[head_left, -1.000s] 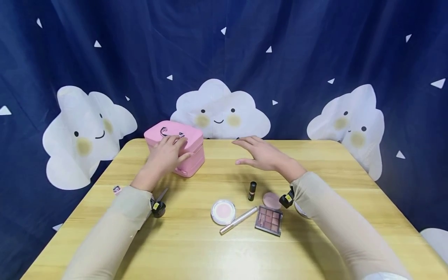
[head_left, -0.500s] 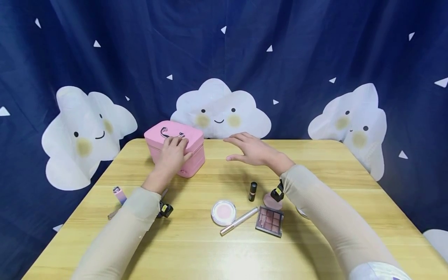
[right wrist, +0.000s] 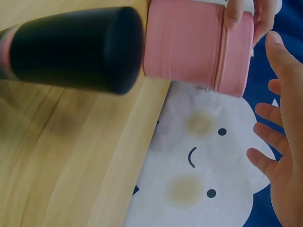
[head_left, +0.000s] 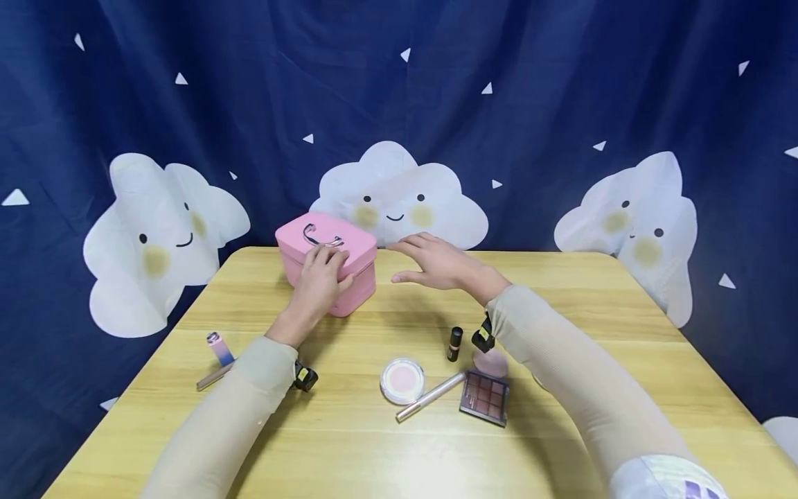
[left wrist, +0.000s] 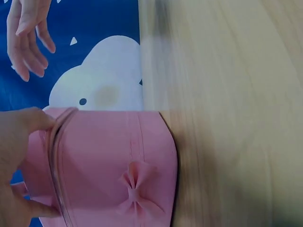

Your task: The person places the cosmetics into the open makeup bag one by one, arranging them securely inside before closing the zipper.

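Observation:
A pink cosmetic case (head_left: 354, 242) with a lid and a curved metal handle (head_left: 319, 239) stands at the back left of the table. My left hand (head_left: 316, 285) grips the front of its lid, thumb and fingers spread across the rim. In the left wrist view a pink bow (left wrist: 134, 195) shows below the zip line. My right hand (head_left: 439, 265) hovers right of the case, apart from it, fingers extended and holding nothing. Below that hand a black lipstick tube (head_left: 455, 344) stands upright; it looms large in the right wrist view.
On the table (head_left: 349, 450) lie a round compact (head_left: 402, 382), a silver tube (head_left: 430, 397), an eyeshadow palette (head_left: 484, 398) and a round pink piece (head_left: 491, 362). A pink-and-blue tube (head_left: 221, 348) and a thin stick (head_left: 212, 376) are at the left. A blue curtain (head_left: 399, 90) hangs behind.
The case has shifted slightly right with my left hand on its lid. My right hand has moved left, nearer the case. More of the pink-and-blue tube and thin stick shows.

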The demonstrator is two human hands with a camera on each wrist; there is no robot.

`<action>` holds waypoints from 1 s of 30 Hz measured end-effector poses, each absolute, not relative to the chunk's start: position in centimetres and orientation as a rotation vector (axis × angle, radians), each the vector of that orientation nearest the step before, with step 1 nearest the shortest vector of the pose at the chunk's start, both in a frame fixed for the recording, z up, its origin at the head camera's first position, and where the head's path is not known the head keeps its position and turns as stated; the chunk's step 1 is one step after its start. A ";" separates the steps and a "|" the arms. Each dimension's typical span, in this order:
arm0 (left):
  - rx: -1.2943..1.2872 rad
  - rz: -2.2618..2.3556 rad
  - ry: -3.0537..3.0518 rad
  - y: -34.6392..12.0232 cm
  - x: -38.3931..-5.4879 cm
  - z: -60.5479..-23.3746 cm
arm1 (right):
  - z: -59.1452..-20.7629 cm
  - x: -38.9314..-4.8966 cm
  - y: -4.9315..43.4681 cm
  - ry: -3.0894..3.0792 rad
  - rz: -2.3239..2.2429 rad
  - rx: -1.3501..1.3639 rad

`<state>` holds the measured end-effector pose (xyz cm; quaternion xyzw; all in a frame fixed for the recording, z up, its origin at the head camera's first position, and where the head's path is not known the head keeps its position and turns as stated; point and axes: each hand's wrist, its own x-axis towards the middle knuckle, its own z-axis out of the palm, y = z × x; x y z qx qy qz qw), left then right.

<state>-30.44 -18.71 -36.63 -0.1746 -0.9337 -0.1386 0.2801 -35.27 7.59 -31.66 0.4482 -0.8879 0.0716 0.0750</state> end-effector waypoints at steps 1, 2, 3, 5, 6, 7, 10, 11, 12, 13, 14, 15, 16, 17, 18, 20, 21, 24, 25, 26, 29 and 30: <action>-0.487 -0.388 -2.510 -18.6 -30.5 -36.6 | -31.6 -35.3 7.5 -2.660 0.222 1.351; -0.507 -0.399 -2.515 -18.5 -30.5 -36.6 | -31.6 -35.4 7.4 -2.656 0.226 1.355; -0.528 -0.405 -2.518 -18.4 -30.6 -36.6 | -31.6 -35.5 7.3 -2.651 0.229 1.359; -0.573 -0.401 -2.512 -18.2 -30.9 -36.7 | -31.6 -35.7 7.1 -2.632 0.227 1.366; -0.596 -0.404 -2.506 -18.2 -31.0 -36.7 | -31.6 -35.8 7.0 -2.620 0.230 1.371; -0.623 -0.401 -2.495 -18.1 -31.1 -36.7 | -31.7 -35.9 6.9 -2.610 0.233 1.376; -0.710 -0.426 -2.449 -18.1 -31.3 -36.9 | -31.8 -36.2 6.6 -2.586 0.232 1.399; -0.736 -0.438 -2.434 -18.1 -31.4 -36.9 | -31.9 -36.3 6.5 -2.581 0.231 1.406; -0.762 -0.456 -2.421 -18.1 -31.5 -37.0 | -31.9 -36.4 6.5 -2.579 0.228 1.412; -0.785 -0.481 -2.411 -18.1 -31.6 -37.1 | -32.0 -36.5 6.4 -2.578 0.223 1.416; -0.804 -0.510 -2.405 -18.2 -31.7 -37.1 | -32.0 -36.6 6.4 -2.577 0.214 1.420; -0.815 -0.535 -2.404 -18.2 -31.7 -37.2 | -32.0 -36.7 6.3 -2.577 0.204 1.424; -0.820 -0.561 -2.404 -18.3 -31.8 -37.2 | -32.0 -36.8 6.3 -2.577 0.198 1.429; -0.819 -0.585 -2.405 -18.3 -31.8 -37.3 | -31.9 -36.9 6.2 -2.574 0.194 1.434; -0.817 -0.610 -2.405 -18.4 -31.8 -37.2 | -31.9 -37.0 6.2 -2.573 0.195 1.440; -0.800 -0.632 -2.408 -18.4 -31.7 -37.2 | -31.9 -37.2 6.0 -2.572 0.191 1.454; -0.789 -0.633 -2.411 -18.4 -31.7 -37.2 | -32.0 -37.3 6.0 -2.571 0.189 1.462; -0.736 -0.639 -2.433 -18.1 -31.4 -37.1 | -32.1 -37.5 5.7 -2.569 0.201 1.481; -0.710 -0.647 -2.447 -18.1 -31.4 -37.1 | -32.1 -37.5 5.7 -2.569 0.203 1.488; -0.684 -0.656 -2.461 -18.0 -31.3 -37.2 | -32.2 -37.6 5.6 -2.566 0.205 1.494; -0.615 -0.686 -2.491 -17.9 -31.4 -37.4 | -32.3 -37.5 5.5 -2.565 0.232 1.493; -0.601 -0.697 -2.497 -17.9 -31.4 -37.5 | -32.3 -37.5 5.5 -2.566 0.234 1.491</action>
